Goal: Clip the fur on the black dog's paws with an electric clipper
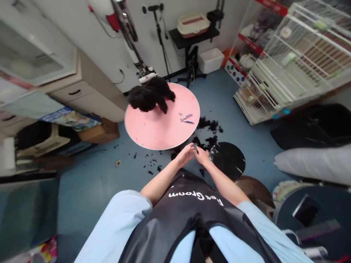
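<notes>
Head view — black dog (146, 95) on pink table (161, 129) — well beyond fingers (188, 149).

Near the middle, white printed lettering (196, 196) stands across the front of the black, smooth-faced apron (156, 233). It appears upside down from the wearer's side, running from right to left, and seems to read "Pet Groom"; the "Pet" end, on the right, is less clear, so that word is given with some caution. On the left, the blue-and-white printed sheet (59, 114) bears marks too blurred to read. Far right, the round pale sticker (286, 32) on the white wire cage (276, 69) is likewise illegible.
</notes>
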Available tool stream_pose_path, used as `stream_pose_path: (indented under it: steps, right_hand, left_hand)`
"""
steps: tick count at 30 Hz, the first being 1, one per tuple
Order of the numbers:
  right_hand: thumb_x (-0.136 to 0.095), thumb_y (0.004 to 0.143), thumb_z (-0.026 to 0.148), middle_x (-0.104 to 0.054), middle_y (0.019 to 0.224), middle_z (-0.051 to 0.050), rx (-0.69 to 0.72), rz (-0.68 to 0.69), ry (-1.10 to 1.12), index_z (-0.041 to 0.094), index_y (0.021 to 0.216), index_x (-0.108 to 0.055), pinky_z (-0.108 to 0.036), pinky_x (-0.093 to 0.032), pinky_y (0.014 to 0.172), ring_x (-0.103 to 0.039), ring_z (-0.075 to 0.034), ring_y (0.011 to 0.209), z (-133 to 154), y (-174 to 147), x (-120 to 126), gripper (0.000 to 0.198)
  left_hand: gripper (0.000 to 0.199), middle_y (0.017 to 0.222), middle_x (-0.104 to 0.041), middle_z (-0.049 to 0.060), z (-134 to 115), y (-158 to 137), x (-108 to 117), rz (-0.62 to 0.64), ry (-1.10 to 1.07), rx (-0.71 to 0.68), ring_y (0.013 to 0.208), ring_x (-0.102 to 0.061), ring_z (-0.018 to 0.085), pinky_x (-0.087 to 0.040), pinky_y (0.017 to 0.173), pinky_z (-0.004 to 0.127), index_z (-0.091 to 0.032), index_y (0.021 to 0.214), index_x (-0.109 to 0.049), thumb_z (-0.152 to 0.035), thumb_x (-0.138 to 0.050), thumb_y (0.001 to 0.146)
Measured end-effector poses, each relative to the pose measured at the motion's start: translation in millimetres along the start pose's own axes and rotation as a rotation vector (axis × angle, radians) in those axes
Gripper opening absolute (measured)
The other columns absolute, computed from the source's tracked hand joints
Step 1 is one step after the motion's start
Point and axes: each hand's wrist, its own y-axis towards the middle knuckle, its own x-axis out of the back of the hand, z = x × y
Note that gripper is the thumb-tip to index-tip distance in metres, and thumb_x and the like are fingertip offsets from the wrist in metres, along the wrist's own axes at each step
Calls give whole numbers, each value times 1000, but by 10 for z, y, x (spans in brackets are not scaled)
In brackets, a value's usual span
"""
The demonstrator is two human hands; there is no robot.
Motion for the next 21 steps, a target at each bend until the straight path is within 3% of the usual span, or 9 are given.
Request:
stream_pose_path:
  steps: [2, 4, 7, 11, 13, 16, 18, 21]
  right_hand:
    - [-53, 80, 46, -49, 133, -23, -40, 29, -20, 12, 135, -43, -52, -35, 101, -48, -34, 124, -196, -73, 5, 65]
    - [-57, 76, 43, -50, 131, -24, -44, 62, -33, 10, 136, -40, -49, -41, 97, -52, -35, 120, -279, 33, -10, 71]
    - [-58, 74, 42, -48, 134, -24, 1, 93, -24, 9, 141, -31, -45, -42, 99, -49, -33, 124, -3, 596, -126, 79]
    - [-65, 68, 38, -34, 144, -26, 75, 64, 23, 5, 144, -21, -46, -32, 108, -34, -33, 135, 1011, 2004, -259, 94]
    - [-68, 65, 38, -27, 147, -28, 102, 23, 45, 2, 143, -22, -48, -25, 112, -27, -36, 138, 1618, 2820, -241, 98]
    - [-71, 63, 38, -41, 140, -24, 147, 19, 106, 4, 136, -38, -47, -29, 109, -36, -35, 133, 2424, 3842, -193, 87]
    - [-70, 65, 36, -57, 126, -19, 172, 54, 153, 6, 126, -50, -44, -37, 104, -48, -31, 122, 2809, 4270, -210, 71]
    - [-68, 67, 34, -67, 108, -13, 182, 99, 206, 7, 116, -56, -43, -45, 95, -58, -27, 106, 3147, 4557, -311, 58]
  left_hand:
    - [33, 85, -70, 10, -36, -194, 281, -152, 206, -145, 93, -65, 25, -44, 93, 39, -13, 103, -67, -32, -64, 77]
    - [36, 58, -63, 3, -120, -375, 676, -387, 330, -257, 72, -66, 22, -46, 87, 38, -11, 104, -67, -30, -65, 74]
    - [46, 54, -62, 1, -231, -500, 1266, -546, 280, -276, 64, -65, 19, -47, 83, 37, -10, 116, -60, -27, -65, 74]
    - [35, 93, -70, 11, -418, -374, 1840, -581, 196, -226, 79, -66, 19, -48, 83, 34, -14, 101, -65, -32, -68, 71]
    - [35, 98, -69, 11, -587, -286, 2062, -551, 222, -202, 79, -66, 20, -48, 82, 36, -16, 98, -67, -36, -69, 70]
    - [35, 96, -69, 11, -934, -193, 2351, -412, 338, -201, 85, -65, 23, -46, 86, 39, -17, 98, -69, -37, -68, 70]
    - [31, 98, -70, 11, -1195, -132, 2512, -334, 429, -216, 94, -64, 25, -44, 92, 40, -17, 97, -70, -33, -67, 70]
    - [28, 104, -69, 11, -1572, 28, 2686, -282, 474, -228, 101, -62, 26, -42, 97, 40, -19, 96, -71, -29, -65, 70]
